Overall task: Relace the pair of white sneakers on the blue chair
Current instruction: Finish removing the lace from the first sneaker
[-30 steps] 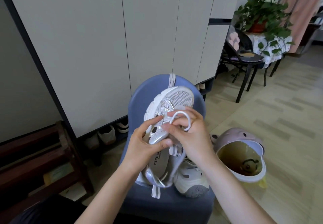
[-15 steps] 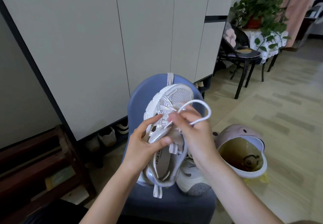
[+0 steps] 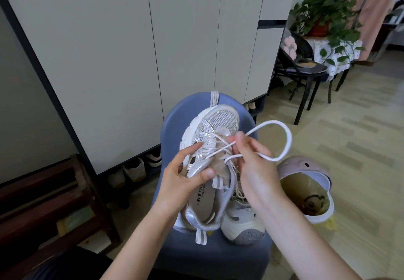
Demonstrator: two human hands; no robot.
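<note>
White sneaker (image 3: 211, 148) is held upright, toe up, over the blue chair (image 3: 172, 124). Left hand (image 3: 185, 175) grips its side, thumb pressed on the tongue, fingers curled round the outer edge. Right hand (image 3: 253, 164) pinches the white shoelace (image 3: 288, 140) beside the eyelets; the lace forms a wide loop out to the right. Second sneaker (image 3: 240, 225) lies on the seat, just behind the held one. Pink bin (image 3: 306, 168) stands on the floor beside the chair.
</note>
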